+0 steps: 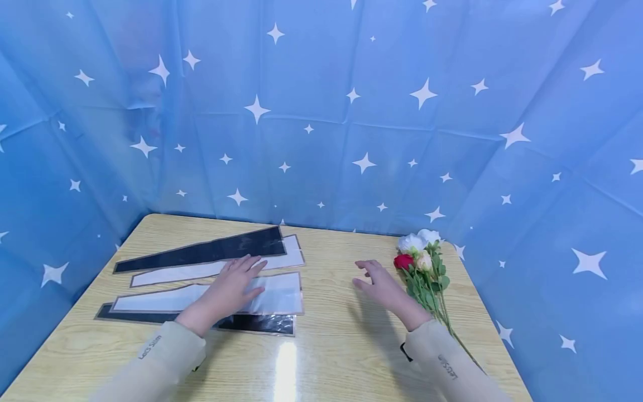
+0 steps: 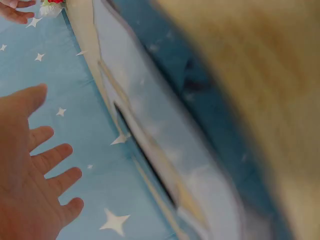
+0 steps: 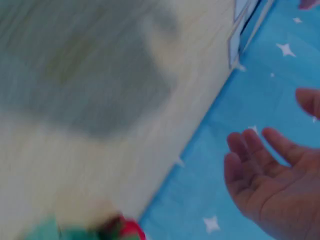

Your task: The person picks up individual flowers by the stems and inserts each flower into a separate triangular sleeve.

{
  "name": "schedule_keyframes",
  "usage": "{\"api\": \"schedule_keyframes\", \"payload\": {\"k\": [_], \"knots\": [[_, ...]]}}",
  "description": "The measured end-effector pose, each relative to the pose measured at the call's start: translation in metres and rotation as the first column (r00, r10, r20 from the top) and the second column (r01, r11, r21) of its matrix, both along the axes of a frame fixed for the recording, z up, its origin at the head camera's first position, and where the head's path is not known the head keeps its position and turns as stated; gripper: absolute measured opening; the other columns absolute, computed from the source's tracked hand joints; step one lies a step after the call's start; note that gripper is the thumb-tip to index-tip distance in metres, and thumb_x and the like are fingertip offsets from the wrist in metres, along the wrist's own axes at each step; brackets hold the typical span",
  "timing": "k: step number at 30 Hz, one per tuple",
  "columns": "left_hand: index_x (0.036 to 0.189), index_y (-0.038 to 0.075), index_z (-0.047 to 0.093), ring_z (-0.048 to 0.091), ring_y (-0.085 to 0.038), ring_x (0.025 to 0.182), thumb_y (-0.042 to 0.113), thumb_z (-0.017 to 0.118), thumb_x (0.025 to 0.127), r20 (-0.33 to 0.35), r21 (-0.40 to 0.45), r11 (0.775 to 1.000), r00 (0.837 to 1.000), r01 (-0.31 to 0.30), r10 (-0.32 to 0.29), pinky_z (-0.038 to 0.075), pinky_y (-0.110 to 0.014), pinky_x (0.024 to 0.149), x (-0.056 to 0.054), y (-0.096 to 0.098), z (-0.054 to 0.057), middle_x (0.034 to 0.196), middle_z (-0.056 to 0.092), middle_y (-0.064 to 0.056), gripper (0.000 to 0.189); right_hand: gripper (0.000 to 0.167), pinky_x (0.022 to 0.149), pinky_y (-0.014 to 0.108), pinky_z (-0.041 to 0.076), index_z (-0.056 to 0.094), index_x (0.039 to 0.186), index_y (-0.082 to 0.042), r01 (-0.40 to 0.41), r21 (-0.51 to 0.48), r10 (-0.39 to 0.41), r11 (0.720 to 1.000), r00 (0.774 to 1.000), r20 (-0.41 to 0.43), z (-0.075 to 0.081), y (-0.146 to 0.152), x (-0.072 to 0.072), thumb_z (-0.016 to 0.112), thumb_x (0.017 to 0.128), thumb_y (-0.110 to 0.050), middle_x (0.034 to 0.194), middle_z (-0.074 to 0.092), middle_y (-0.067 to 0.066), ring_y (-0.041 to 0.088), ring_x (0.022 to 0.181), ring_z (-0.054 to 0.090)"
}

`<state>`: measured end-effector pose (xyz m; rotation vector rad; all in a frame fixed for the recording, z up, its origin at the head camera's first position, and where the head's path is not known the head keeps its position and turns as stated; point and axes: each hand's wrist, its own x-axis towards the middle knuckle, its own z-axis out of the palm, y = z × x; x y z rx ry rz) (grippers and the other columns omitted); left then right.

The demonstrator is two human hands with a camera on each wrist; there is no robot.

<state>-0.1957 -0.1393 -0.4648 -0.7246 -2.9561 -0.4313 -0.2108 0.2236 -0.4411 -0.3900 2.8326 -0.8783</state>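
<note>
Spread and empty, my left hand (image 1: 228, 287) is over several long tapered strips on the left of the table. An upper black strip (image 1: 201, 252) overlaps a white strip (image 1: 171, 275); below, another white strip (image 1: 278, 293) lies across a glossy black strip (image 1: 258, 324). In the left wrist view the palm and fingers (image 2: 59, 159) are extended, holding nothing. My right hand (image 1: 384, 287) hovers with loosely bent fingers just left of a bunch of artificial flowers (image 1: 424, 273) with white, cream and red blooms. The right wrist view shows its palm (image 3: 280, 192) bare.
The light wood table (image 1: 331, 357) carries the strips at left and the flowers at right, their stems running toward the front right. A blue curtain (image 1: 321, 139) with white stars stands behind and along both sides. A bright reflection shows on the front of the tabletop.
</note>
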Motion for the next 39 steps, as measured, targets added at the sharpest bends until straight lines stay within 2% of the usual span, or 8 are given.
{"api": "schedule_keyframes", "payload": {"k": [2, 5, 8, 12, 15, 19, 28, 39], "knots": [[0.144, 0.01, 0.041, 0.031, -0.037, 0.138, 0.035, 0.061, 0.092, 0.009, 0.012, 1.0, 1.0, -0.015, 0.015, 0.025, -0.061, 0.109, 0.001, 0.002, -0.008, 0.147, 0.039, -0.015, 0.061, 0.046, 0.087, 0.044, 0.05, 0.046, 0.136, -0.001, 0.058, -0.105, -0.049, 0.993, 0.995, 0.086, -0.005, -0.007, 0.0, 0.055, 0.096, -0.02, 0.13, 0.051, 0.019, 0.032, 0.109, 0.056], [0.143, 0.009, 0.041, 0.031, -0.039, 0.137, 0.033, 0.062, 0.091, 0.036, 0.048, 0.999, 0.999, -0.027, 0.025, 0.026, -0.062, 0.108, 0.003, 0.006, -0.019, 0.147, 0.039, -0.016, 0.061, 0.043, 0.082, 0.039, 0.05, 0.048, 0.134, 0.002, 0.146, -0.244, -0.089, 0.959, 0.969, 0.23, -0.012, -0.02, 0.002, 0.052, 0.095, -0.016, 0.121, 0.056, 0.017, 0.025, 0.1, 0.057], [0.143, 0.007, 0.041, 0.031, -0.04, 0.137, 0.034, 0.062, 0.092, 0.07, 0.074, 0.997, 0.997, -0.026, 0.021, 0.025, -0.062, 0.108, 0.005, 0.011, -0.03, 0.147, 0.038, -0.017, 0.062, 0.048, 0.08, 0.035, 0.049, 0.046, 0.135, 0.003, 0.216, -0.346, -0.071, 0.913, 0.92, 0.385, -0.02, -0.034, 0.004, 0.051, 0.094, -0.02, 0.112, 0.06, 0.014, 0.018, 0.093, 0.057], [0.142, 0.007, 0.042, 0.029, -0.039, 0.138, 0.035, 0.061, 0.092, 0.105, 0.085, 0.996, 0.994, -0.017, 0.008, 0.026, -0.061, 0.108, 0.007, 0.019, -0.043, 0.149, 0.036, -0.017, 0.06, 0.052, 0.09, 0.036, 0.05, 0.042, 0.136, 0.008, 0.261, -0.447, 0.01, 0.856, 0.855, 0.518, -0.031, -0.054, 0.005, 0.052, 0.091, -0.016, 0.12, 0.059, 0.019, 0.021, 0.098, 0.061], [0.141, 0.007, 0.043, 0.028, -0.038, 0.139, 0.034, 0.06, 0.093, 0.122, 0.098, 0.995, 0.992, -0.009, -0.003, 0.028, -0.06, 0.108, 0.008, 0.025, -0.049, 0.149, 0.036, -0.017, 0.058, 0.052, 0.098, 0.041, 0.047, 0.04, 0.135, 0.011, 0.28, -0.489, 0.046, 0.826, 0.832, 0.554, -0.04, -0.07, 0.004, 0.048, 0.087, -0.007, 0.132, 0.05, 0.027, 0.03, 0.11, 0.059], [0.141, 0.006, 0.043, 0.028, -0.038, 0.139, 0.034, 0.059, 0.093, 0.132, 0.108, 0.994, 0.991, -0.004, -0.01, 0.028, -0.059, 0.108, 0.008, 0.032, -0.052, 0.15, 0.034, -0.017, 0.058, 0.054, 0.101, 0.044, 0.044, 0.035, 0.137, 0.014, 0.299, -0.511, 0.063, 0.806, 0.815, 0.576, -0.045, -0.083, 0.001, 0.043, 0.085, 0.002, 0.136, 0.045, 0.03, 0.037, 0.119, 0.053], [0.142, 0.005, 0.042, 0.025, -0.037, 0.141, 0.037, 0.057, 0.094, 0.2, 0.03, 0.999, 0.98, -0.015, 0.009, 0.031, -0.055, 0.108, 0.003, 0.039, -0.053, 0.152, 0.029, -0.017, 0.06, 0.047, 0.107, 0.046, 0.039, 0.029, 0.14, 0.014, 0.346, -0.567, 0.114, 0.747, 0.775, 0.622, -0.039, -0.092, -0.003, 0.034, 0.1, -0.01, 0.138, 0.043, 0.03, 0.038, 0.128, 0.046], [0.142, 0.004, 0.042, 0.027, -0.037, 0.14, 0.038, 0.06, 0.092, 0.244, -0.027, 1.0, 0.97, -0.013, 0.019, 0.034, -0.052, 0.107, 0.004, 0.042, -0.05, 0.152, 0.029, -0.017, 0.063, 0.048, 0.107, 0.045, 0.038, 0.032, 0.138, 0.014, 0.384, -0.558, 0.084, 0.736, 0.766, 0.637, -0.04, -0.102, -0.005, 0.036, 0.101, -0.016, 0.133, 0.048, 0.03, 0.037, 0.125, 0.049]]}}
